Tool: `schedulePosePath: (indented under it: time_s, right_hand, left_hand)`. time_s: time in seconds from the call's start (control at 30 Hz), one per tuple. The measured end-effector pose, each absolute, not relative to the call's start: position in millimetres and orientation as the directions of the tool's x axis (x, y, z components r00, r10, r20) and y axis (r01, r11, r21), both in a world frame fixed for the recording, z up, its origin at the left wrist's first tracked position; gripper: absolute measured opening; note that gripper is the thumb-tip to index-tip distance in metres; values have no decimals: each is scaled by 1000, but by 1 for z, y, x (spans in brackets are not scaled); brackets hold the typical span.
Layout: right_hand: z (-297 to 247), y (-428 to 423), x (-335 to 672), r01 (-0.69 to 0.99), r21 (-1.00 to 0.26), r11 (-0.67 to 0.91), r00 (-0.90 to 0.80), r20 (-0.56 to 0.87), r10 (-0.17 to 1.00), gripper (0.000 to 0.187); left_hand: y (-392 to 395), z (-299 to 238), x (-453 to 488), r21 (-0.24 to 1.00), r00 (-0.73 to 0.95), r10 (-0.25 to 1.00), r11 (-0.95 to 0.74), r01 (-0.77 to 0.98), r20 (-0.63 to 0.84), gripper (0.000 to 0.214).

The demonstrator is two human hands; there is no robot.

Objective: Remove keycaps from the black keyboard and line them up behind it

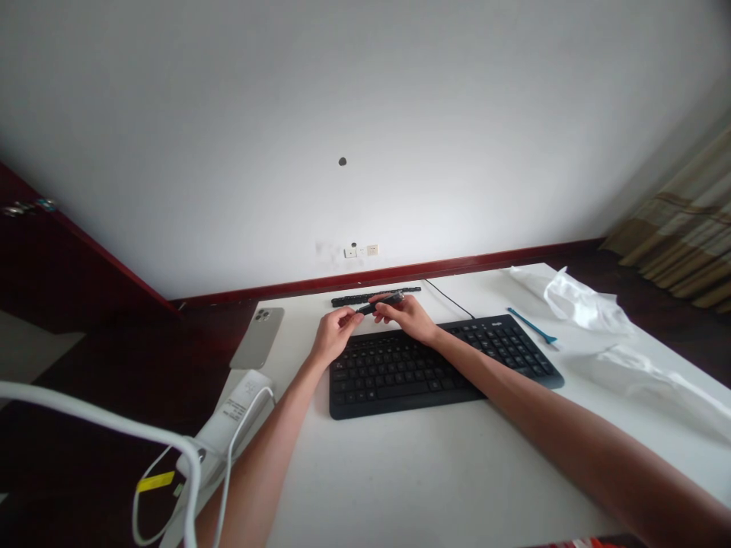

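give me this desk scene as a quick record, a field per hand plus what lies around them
right hand: holds a black pen-shaped tool
left hand: fingers pinched at the tool's left end
under the hands: black keyboard
beyond the hands: thin black strip, too small to identify
left side: phone, back facing up; white box with printed label
right side: blue stick; crumpled white wrapping
surface: white table
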State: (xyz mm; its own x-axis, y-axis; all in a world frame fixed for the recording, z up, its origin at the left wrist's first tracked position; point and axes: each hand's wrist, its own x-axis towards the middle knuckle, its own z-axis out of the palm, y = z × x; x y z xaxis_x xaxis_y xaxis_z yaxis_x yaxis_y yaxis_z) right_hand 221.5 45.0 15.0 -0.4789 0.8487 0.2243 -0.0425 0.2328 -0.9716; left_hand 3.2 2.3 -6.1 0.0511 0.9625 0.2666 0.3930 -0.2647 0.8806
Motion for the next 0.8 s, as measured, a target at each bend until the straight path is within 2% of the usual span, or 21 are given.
schedulePosePath:
  time_s: [0.27,0.57,0.8]
  right_hand:
    - [15,43,221,16,-955,298,-465,257,847,45]
    - [12,45,221,-41,-969,244,-456,235,859,46]
    - [14,46,222,-111,-981,159,-470,193,861,46]
  left_hand:
    - [2,-5,1,876,73,966,-257,407,249,40]
    - [4,-8,1,900,59,971,-237,365,231,46]
    - [7,-10,1,950,102,971,-234,206,217,45]
